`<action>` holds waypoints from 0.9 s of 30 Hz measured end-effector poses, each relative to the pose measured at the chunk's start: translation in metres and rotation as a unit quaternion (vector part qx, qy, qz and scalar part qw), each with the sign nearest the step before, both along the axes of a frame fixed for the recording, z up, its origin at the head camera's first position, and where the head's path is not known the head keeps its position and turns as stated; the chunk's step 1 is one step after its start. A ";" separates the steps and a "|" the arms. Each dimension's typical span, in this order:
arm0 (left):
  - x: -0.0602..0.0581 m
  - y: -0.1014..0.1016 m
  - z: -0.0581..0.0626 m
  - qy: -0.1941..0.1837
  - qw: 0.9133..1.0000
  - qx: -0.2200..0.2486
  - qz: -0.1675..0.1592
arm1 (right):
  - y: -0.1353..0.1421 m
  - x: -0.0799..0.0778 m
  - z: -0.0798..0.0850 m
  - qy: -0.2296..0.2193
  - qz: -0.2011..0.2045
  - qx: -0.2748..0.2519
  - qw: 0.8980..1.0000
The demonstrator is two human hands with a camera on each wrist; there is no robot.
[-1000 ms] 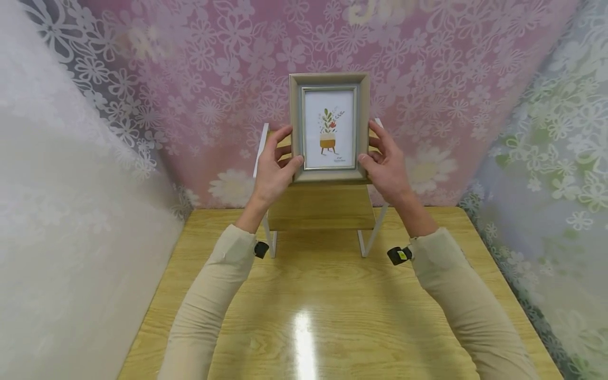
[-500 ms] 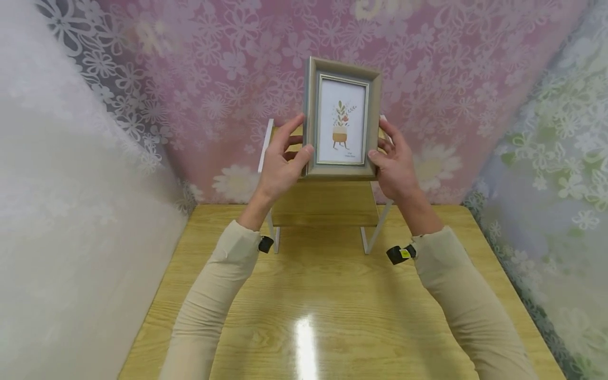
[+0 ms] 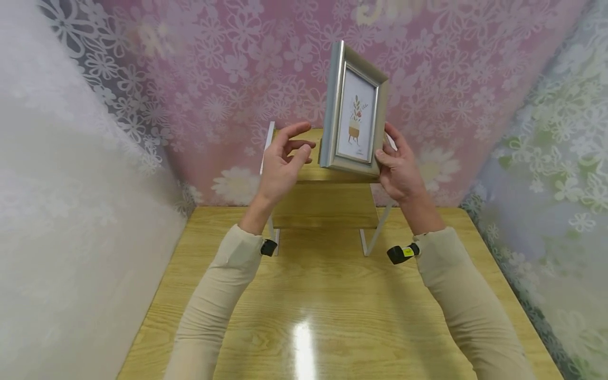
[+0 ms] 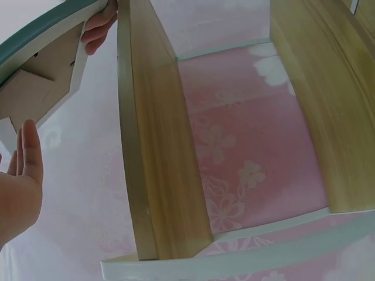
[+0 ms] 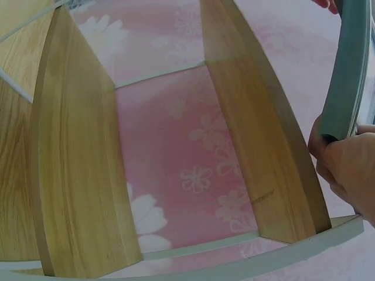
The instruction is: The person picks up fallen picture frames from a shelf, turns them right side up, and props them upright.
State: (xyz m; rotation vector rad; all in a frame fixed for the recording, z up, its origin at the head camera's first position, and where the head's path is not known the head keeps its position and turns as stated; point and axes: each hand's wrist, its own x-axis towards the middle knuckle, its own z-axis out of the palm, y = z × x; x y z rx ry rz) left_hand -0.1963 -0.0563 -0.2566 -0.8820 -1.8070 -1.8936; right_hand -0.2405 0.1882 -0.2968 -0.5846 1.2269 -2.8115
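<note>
Half our grip is loaded: right hand (image 3: 400, 170) pinches the picture frame (image 3: 358, 113), raised, not set down; shelf (image 3: 328, 206) sits below that grip; left hand (image 3: 282, 168), loose, empty, just left of it.

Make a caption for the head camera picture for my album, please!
The right hand holds a tilted picture frame; the left hand hovers beside it.
</note>
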 end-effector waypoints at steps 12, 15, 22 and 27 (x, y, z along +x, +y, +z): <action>-0.004 0.009 -0.010 -0.031 0.998 -0.043 -0.028 | -0.001 0.003 -0.001 0.000 0.028 -0.042 0.999; -0.012 0.006 -0.019 -0.033 0.998 -0.021 -0.045 | 0.000 0.004 -0.002 0.003 0.030 -0.032 0.999; -0.017 0.002 -0.026 -0.019 0.998 -0.024 -0.050 | 0.000 0.004 -0.002 0.008 0.032 -0.022 0.999; -0.012 0.001 -0.020 -0.043 0.998 -0.037 -0.035 | 0.001 0.003 -0.003 0.007 0.037 -0.027 0.999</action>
